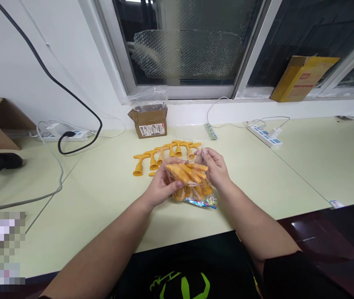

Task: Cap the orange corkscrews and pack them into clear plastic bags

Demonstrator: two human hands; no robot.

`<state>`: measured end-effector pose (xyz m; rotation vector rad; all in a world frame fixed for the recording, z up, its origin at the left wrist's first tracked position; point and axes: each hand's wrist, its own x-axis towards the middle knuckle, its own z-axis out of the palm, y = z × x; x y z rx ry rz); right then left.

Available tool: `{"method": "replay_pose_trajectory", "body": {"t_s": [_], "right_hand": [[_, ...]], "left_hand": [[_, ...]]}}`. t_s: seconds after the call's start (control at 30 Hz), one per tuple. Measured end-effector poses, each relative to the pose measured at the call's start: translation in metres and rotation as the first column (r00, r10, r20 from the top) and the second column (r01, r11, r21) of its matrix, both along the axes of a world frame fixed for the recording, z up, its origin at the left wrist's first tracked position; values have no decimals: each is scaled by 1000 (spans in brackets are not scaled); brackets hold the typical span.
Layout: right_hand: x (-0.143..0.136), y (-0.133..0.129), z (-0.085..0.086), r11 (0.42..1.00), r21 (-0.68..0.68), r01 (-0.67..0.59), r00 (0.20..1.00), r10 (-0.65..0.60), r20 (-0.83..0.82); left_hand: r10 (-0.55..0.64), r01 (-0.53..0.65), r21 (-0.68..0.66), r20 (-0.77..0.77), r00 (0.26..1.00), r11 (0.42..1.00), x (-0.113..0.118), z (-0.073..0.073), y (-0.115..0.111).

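Note:
A clear plastic bag holds several yellow T-shaped plastic pieces and has a colourful printed strip at its near end. My left hand grips the bag's left side, thumb on top of the plastic. At the bag's upper right, my right hand pinches the crumpled clear film between its fingers. Just beyond the bag, several loose yellow T-shaped pieces stand in a row on the pale green table. My hands and the bag partly hide some of them.
An open small cardboard box stands against the wall, beside a flat clear bag. Power strips lie at the left and right, with cables running from them. A yellow carton leans on the window.

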<state>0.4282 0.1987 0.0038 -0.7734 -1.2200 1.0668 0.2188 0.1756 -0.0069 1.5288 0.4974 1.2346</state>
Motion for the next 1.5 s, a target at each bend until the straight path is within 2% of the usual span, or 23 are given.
{"method": "replay_pose_trajectory", "body": {"t_s": [0.1, 0.2, 0.37, 0.5, 0.63, 0.73, 0.87, 1.1, 1.2, 1.4, 1.5], "right_hand": [[1, 1, 0, 1000, 7, -22, 999, 22, -26], [5, 2, 1, 994, 22, -104, 994, 105, -33], [12, 1, 1, 957, 126, -262, 963, 251, 93], [12, -2, 2, 934, 182, -307, 951, 296, 86], [6, -3, 5, 973, 165, -161, 981, 139, 137], [2, -3, 7, 982, 183, -44, 991, 19, 135], [0, -5, 8, 982, 185, 48, 996, -62, 71], [-2, -14, 12, 957, 259, 134, 988, -151, 47], [0, -16, 12, 937, 321, 136, 983, -169, 77], [6, -12, 11, 889, 457, 32, 974, -130, 184], [6, -8, 9, 867, 498, 27, 963, -157, 221]], "left_hand": [[0, 1, -37, 30, 1000, 999, 1, -1, 1], [24, -19, -88, 65, 998, 996, 0, -1, 2], [112, -91, -172, 113, 987, 981, 2, 2, 6], [164, -138, -185, 132, 978, 973, 4, 5, 6], [164, -140, -178, 122, 979, 974, 3, 4, 7], [114, -84, -187, 156, 981, 979, 2, 3, 8], [66, -10, -258, 212, 975, 966, 1, 7, 6], [120, -76, -272, 150, 981, 959, -4, 17, 3], [149, -116, -224, 137, 979, 968, -5, 17, 3], [208, -181, -170, 158, 965, 969, -6, 17, 4], [242, -214, -162, 178, 954, 963, -6, 18, 5]]}}
